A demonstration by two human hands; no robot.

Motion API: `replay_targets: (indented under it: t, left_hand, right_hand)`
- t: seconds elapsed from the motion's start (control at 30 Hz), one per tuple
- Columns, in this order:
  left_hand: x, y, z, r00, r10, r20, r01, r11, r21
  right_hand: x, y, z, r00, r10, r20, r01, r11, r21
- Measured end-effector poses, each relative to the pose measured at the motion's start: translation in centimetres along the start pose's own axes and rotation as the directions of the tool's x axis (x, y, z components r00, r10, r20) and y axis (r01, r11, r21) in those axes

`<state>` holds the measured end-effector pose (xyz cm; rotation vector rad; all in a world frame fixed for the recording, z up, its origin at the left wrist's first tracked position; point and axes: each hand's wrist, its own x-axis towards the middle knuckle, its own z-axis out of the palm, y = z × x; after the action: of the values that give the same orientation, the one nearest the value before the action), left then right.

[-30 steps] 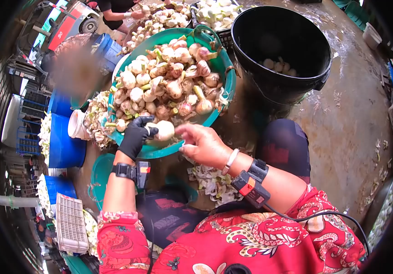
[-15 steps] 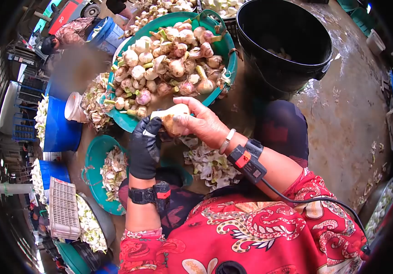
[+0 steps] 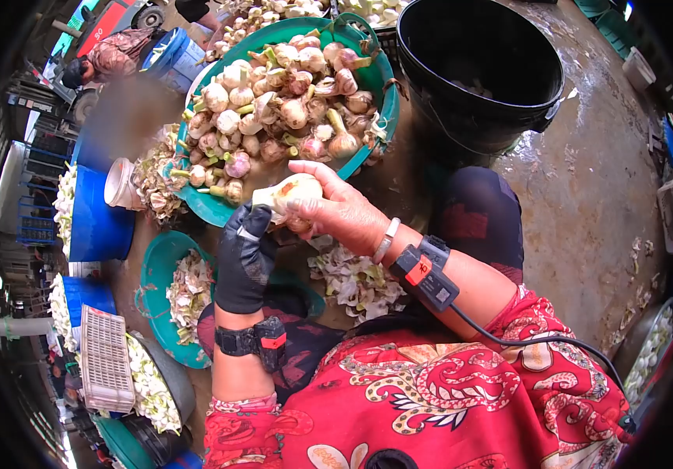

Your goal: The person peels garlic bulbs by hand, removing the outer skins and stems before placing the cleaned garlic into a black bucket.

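A whitish garlic bulb [image 3: 297, 191] with a brown patch is held between my two hands, over the near edge of a green tub. My left hand [image 3: 244, 254], in a black glove, grips the stem end. My bare right hand [image 3: 340, 209] has its fingers and thumb around the bulb's other side. Just beyond, the green tub [image 3: 213, 209] is heaped with garlic bulbs [image 3: 293, 113], some with stems. Beneath my hands lies a pile of peeled skins [image 3: 358, 285].
A large black bucket [image 3: 461, 117] stands at the upper right. On the left are a green basin [image 3: 160, 273] of skins, blue tubs [image 3: 102, 215] and a plastic crate [image 3: 107, 359]. A co-worker [image 3: 113, 56] bends over at the upper left.
The bulb has turned in my hands and shows more of its pale side with a brown patch. The view has shifted slightly, so the surroundings sit a little further left.
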<state>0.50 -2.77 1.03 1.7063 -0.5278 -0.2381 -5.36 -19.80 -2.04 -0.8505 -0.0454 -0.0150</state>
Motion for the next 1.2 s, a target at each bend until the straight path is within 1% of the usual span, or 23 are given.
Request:
replay_targets:
  t: [0.07,0.13,0.2,0.23,0.3,0.33,0.37,0.43,0.47,0.53,0.57,0.6,0.63,0.7,0.73,0.77,0.83,0.9,1.0,1.07,1.1,1.17,1.2]
  left_hand:
    - [0.0,1.0,0.0,0.973,-0.187,0.139,0.206,0.969,-0.138]
    - [-0.2,2.1,0.7,0.97,-0.215,0.117,0.229,0.966,-0.12]
    - [-0.3,2.3,0.6,0.965,-0.243,0.095,0.252,0.962,-0.103]
    - [-0.2,2.2,0.2,0.965,-0.243,0.096,0.246,0.969,-0.023]
    - [-0.2,2.0,-0.8,0.963,-0.251,0.096,0.246,0.968,0.058]
    - [0.0,2.0,-1.3,0.981,-0.045,0.191,-0.037,0.913,0.406]
    - [0.3,2.1,-1.5,0.931,0.114,0.348,-0.329,0.676,0.659]
    - [0.1,1.5,-1.4,0.923,0.176,0.341,-0.371,0.641,0.672]
    - [0.0,1.4,-1.4,0.951,0.136,0.276,-0.287,0.714,0.639]
    - [-0.2,1.1,-1.1,0.972,0.093,0.214,-0.205,0.778,0.594]
    - [-0.4,0.5,-0.8,0.997,0.06,0.056,-0.074,0.947,0.311]
    - [-0.7,0.2,-0.7,0.997,-0.026,-0.078,0.024,0.999,-0.025]
    - [-0.9,0.5,-0.9,0.997,-0.02,-0.073,0.018,1.0,-0.024]
    - [-1.8,1.5,-1.7,0.993,-0.049,0.105,0.029,0.984,0.177]
    - [-1.5,0.8,-1.4,0.995,0.043,0.086,-0.059,0.98,0.19]
    - [-1.5,0.7,-1.5,0.996,0.043,0.077,-0.057,0.98,0.189]
    - [-0.7,1.8,-1.6,0.951,-0.284,0.12,0.293,0.954,-0.065]
    - [-0.7,2.2,-1.5,0.947,-0.297,0.126,0.297,0.955,0.016]
    - [-0.7,2.2,-0.8,0.978,-0.21,0.005,0.21,0.978,-0.01]
    - [-0.8,3.0,-0.4,0.997,-0.07,-0.012,0.069,0.9,0.431]
    - [-1.0,3.3,-0.2,0.997,-0.071,-0.013,0.07,0.9,0.43]
    - [-1.4,3.7,-0.1,0.996,0.034,0.085,-0.085,0.68,0.728]
    - [-1.5,3.3,-0.1,0.996,0.034,0.083,-0.081,0.735,0.673]
  right_hand:
    - [0.0,0.1,-0.1,1.0,-0.003,0.017,0.004,0.998,-0.064]
    - [0.0,0.0,0.0,0.999,-0.011,0.032,0.015,0.992,-0.125]
    - [-0.2,-0.6,0.4,0.992,0.104,-0.076,-0.105,0.994,-0.018]
    - [0.0,-1.1,0.2,0.984,0.18,-0.004,-0.18,0.983,0.024]
    - [1.0,-0.1,-1.9,0.848,0.453,0.276,-0.513,0.832,0.209]
    - [0.7,-0.9,-1.6,0.785,0.497,0.369,-0.599,0.76,0.252]
    - [0.3,-0.1,-1.5,0.753,0.519,0.404,-0.653,0.666,0.362]
    - [0.8,0.6,-2.4,0.679,0.435,0.592,-0.695,0.641,0.326]
    - [0.7,0.8,-2.4,0.681,0.432,0.591,-0.693,0.641,0.33]
    - [0.3,0.7,-1.8,0.823,0.379,0.423,-0.521,0.8,0.298]
    - [0.0,0.2,-1.4,0.912,0.267,0.313,-0.369,0.866,0.338]
    - [0.0,-0.3,-1.0,0.96,0.248,0.132,-0.274,0.931,0.243]
    - [0.1,-0.6,-0.8,0.98,0.193,-0.05,-0.185,0.974,0.13]
    - [0.2,-0.7,-1.3,0.986,0.163,0.036,-0.165,0.985,0.045]
    - [0.1,-0.9,-0.9,0.992,-0.113,0.055,0.125,0.932,-0.341]
    - [0.0,-0.9,-0.6,0.918,-0.351,0.182,0.38,0.657,-0.651]
    - [0.0,-1.2,-0.4,0.849,-0.406,0.338,0.514,0.483,-0.709]
    - [-0.4,-1.6,-0.3,0.851,-0.348,0.394,0.513,0.389,-0.765]
    - [-0.4,-0.8,-0.1,0.852,-0.41,0.327,0.489,0.396,-0.777]
    - [-0.3,-0.2,0.2,0.918,-0.321,0.233,0.362,0.434,-0.825]
    - [-0.4,0.3,0.4,0.965,-0.225,0.134,0.227,0.461,-0.858]
    - [-0.4,0.7,0.7,0.961,-0.246,0.128,0.218,0.38,-0.899]
    - [-0.4,0.8,0.8,0.972,-0.213,0.097,0.174,0.385,-0.906]
